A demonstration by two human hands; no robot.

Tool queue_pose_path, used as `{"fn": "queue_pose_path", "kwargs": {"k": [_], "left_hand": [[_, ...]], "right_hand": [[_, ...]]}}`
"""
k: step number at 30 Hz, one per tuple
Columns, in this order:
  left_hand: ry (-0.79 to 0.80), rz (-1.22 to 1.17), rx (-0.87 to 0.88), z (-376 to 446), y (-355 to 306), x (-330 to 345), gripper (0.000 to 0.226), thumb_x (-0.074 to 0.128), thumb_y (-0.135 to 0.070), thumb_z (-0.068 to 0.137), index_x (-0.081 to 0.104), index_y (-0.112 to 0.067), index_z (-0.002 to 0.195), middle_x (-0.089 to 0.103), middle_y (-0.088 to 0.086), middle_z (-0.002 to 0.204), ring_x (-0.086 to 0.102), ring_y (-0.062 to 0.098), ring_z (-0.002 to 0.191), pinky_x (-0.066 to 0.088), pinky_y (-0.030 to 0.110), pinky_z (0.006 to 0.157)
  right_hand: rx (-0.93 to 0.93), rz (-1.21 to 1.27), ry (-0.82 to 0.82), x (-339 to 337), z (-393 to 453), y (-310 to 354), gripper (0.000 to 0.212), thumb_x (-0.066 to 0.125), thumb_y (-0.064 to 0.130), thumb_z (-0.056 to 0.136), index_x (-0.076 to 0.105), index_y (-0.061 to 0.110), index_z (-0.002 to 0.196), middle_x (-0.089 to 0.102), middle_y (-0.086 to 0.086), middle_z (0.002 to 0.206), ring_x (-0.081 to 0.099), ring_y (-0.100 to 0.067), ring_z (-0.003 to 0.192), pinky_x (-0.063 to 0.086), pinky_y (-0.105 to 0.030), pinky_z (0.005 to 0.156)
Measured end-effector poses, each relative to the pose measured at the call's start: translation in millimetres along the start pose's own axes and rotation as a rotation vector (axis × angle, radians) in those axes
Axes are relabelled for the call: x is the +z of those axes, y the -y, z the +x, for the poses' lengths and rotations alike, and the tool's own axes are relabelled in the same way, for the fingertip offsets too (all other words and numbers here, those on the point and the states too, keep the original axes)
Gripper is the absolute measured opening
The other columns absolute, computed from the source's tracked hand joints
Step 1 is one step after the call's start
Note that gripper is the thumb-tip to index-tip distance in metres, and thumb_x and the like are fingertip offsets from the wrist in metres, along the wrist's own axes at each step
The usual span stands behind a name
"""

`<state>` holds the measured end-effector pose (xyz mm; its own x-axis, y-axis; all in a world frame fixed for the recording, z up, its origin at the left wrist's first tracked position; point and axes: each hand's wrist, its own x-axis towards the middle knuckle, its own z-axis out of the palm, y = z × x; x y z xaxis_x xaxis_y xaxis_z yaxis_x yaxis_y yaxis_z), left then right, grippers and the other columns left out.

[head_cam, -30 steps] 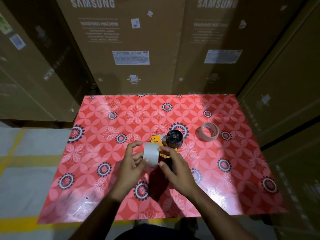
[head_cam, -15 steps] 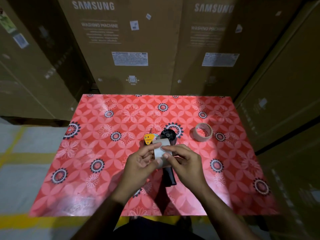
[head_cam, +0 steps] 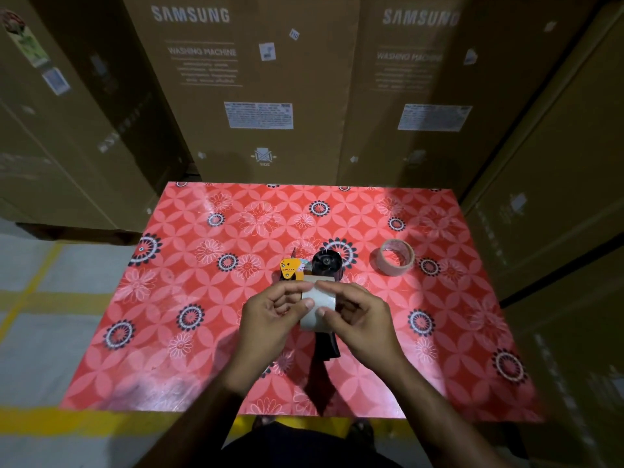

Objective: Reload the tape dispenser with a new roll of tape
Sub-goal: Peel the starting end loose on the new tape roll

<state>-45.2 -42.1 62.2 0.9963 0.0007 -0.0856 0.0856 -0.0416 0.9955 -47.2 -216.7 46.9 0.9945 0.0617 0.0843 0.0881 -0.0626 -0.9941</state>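
Both hands hold a whitish roll of tape (head_cam: 316, 310) above the middle of the red flowered table (head_cam: 209, 298). My left hand (head_cam: 270, 315) grips its left side, thumb on the outer face. My right hand (head_cam: 361, 319) pinches its right side with thumb and fingertips. Just beyond and under the roll lies the tape dispenser (head_cam: 327, 265), with a black hub, an orange plate at its left and a black handle pointing toward me. The roll and my hands hide its middle.
A second, nearly spent tape roll (head_cam: 396, 257) lies flat on the table at the right. Tall cardboard boxes (head_cam: 256, 96) stand close behind the table and along the right side. Grey floor with yellow lines shows at the left.
The roll has shifted right, from beside the dispenser to over it. My right hand has come up from the dispenser handle and now pinches the roll together with the left.
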Motion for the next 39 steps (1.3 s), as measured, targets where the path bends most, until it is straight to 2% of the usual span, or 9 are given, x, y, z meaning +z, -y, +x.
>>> {"fn": "queue_pose_path", "kwargs": {"k": [7,11,15,18,24,26,31,36,39], "left_hand": [[0.099,-0.14,-0.007,-8.4,0.5,-0.4,0.051,0.075,0.009,0.081,0.064,-0.009,0.128,0.076,0.003,0.117,0.072,0.021,0.109,0.059,0.036,0.089],[0.019,-0.082,0.015,-10.3,1.8,-1.0,0.038,0.078,-0.004,0.08,0.072,-0.017,0.115,0.078,0.001,0.106,0.074,0.021,0.102,0.06,0.036,0.088],[-0.011,-0.05,0.041,-15.1,2.5,0.9,0.032,0.079,-0.019,0.074,0.076,-0.022,0.105,0.079,-0.003,0.102,0.074,0.015,0.099,0.059,0.026,0.083],[-0.039,-0.064,0.06,-16.1,4.5,2.5,0.018,0.078,-0.019,0.074,0.077,-0.018,0.092,0.079,-0.001,0.09,0.075,0.014,0.087,0.057,0.022,0.076],[-0.029,-0.069,0.069,-21.6,5.2,0.7,0.015,0.082,-0.011,0.072,0.077,-0.012,0.086,0.077,0.007,0.085,0.073,0.016,0.081,0.057,0.024,0.073],[0.011,-0.107,0.052,-24.3,5.4,0.0,0.022,0.084,-0.007,0.071,0.076,-0.012,0.091,0.077,0.006,0.089,0.074,0.017,0.087,0.058,0.025,0.076],[0.119,-0.142,0.038,-29.0,5.2,1.7,0.04,0.077,0.013,0.077,0.072,-0.009,0.11,0.075,0.007,0.113,0.073,0.021,0.106,0.059,0.029,0.085],[0.038,-0.04,0.075,-25.8,3.1,0.1,0.029,0.08,-0.007,0.079,0.078,-0.026,0.101,0.077,0.007,0.096,0.073,0.023,0.092,0.06,0.032,0.079],[-0.026,-0.038,0.08,-24.8,1.9,2.4,0.023,0.076,0.002,0.082,0.077,-0.02,0.089,0.078,-0.001,0.086,0.073,0.011,0.083,0.056,0.023,0.074]], "right_hand": [[-0.038,-0.077,-0.081,-0.6,-2.3,1.8,0.022,0.077,0.016,0.088,0.08,0.026,0.108,0.074,0.004,0.102,0.072,-0.014,0.096,0.057,-0.03,0.08],[-0.052,-0.038,-0.009,0.3,-8.9,4.0,0.029,0.078,0.011,0.087,0.077,0.019,0.114,0.072,0.0,0.106,0.071,-0.014,0.098,0.058,-0.027,0.081],[-0.025,-0.078,-0.039,-1.6,-9.3,3.3,0.015,0.08,0.028,0.082,0.081,0.024,0.097,0.077,0.003,0.093,0.074,-0.02,0.089,0.06,-0.052,0.076],[-0.028,-0.078,-0.05,0.4,-10.5,4.7,0.007,0.081,0.026,0.081,0.08,0.022,0.086,0.076,0.001,0.084,0.074,-0.021,0.082,0.059,-0.056,0.073],[0.0,-0.081,0.017,-5.2,-12.6,8.4,0.04,0.082,0.008,0.083,0.074,0.02,0.12,0.074,0.006,0.093,0.071,-0.007,0.085,0.061,-0.031,0.078],[-0.028,-0.127,0.022,-7.6,-12.3,8.1,0.034,0.082,0.008,0.082,0.078,0.018,0.114,0.075,0.01,0.093,0.07,-0.006,0.084,0.058,-0.026,0.075],[-0.046,-0.094,-0.048,-5.5,-12.1,6.7,0.011,0.082,0.009,0.081,0.08,0.02,0.084,0.077,0.004,0.084,0.074,-0.02,0.082,0.06,-0.05,0.073],[-0.066,-0.07,0.072,-9.9,-13.2,7.8,0.021,0.079,0.009,0.085,0.079,0.02,0.103,0.076,0.006,0.096,0.073,-0.016,0.088,0.058,-0.031,0.074],[-0.06,-0.102,0.134,-11.7,-14.7,5.1,0.024,0.079,0.01,0.085,0.08,0.023,0.105,0.073,-0.002,0.083,0.067,-0.024,0.071,0.053,-0.038,0.063]]}}
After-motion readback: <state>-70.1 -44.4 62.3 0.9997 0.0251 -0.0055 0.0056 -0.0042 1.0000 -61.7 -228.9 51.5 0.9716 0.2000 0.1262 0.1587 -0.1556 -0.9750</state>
